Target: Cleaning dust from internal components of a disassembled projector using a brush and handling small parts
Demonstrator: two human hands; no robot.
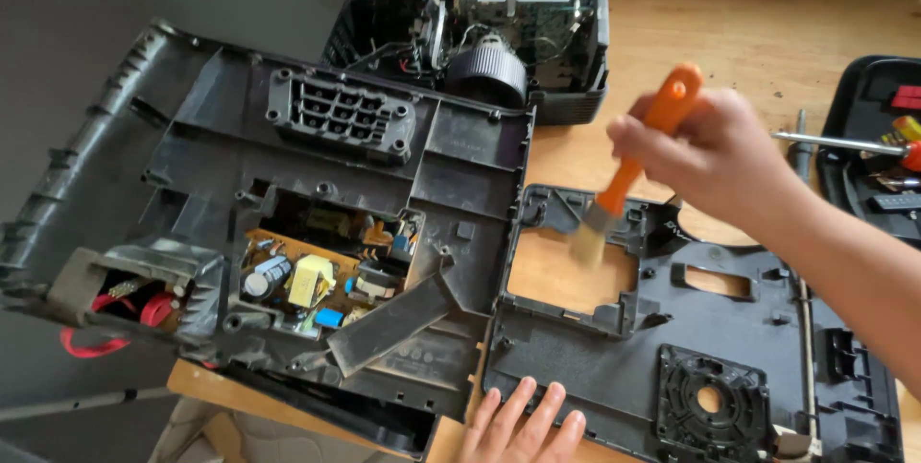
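Observation:
My right hand (708, 154) grips an orange-handled brush (641, 158); its pale bristles hang over the cut-out of a flat black plastic cover panel (595, 362) lying on the wooden table. Flat on that panel's near edge rests my left hand (523, 422), its fingers spread. To the left lies a large black housing shell (201, 175), tilted, with an exposed brown circuit board (317, 281) carrying yellow and blue parts and red wires at its left end.
An opened black device chassis (480, 22) with a round grey lens barrel and wiring stands at the back. A black tool tray (878, 146) with a red-handled screwdriver (844, 143) sits at the right. The housing overhangs the wooden table's (748, 41) left edge.

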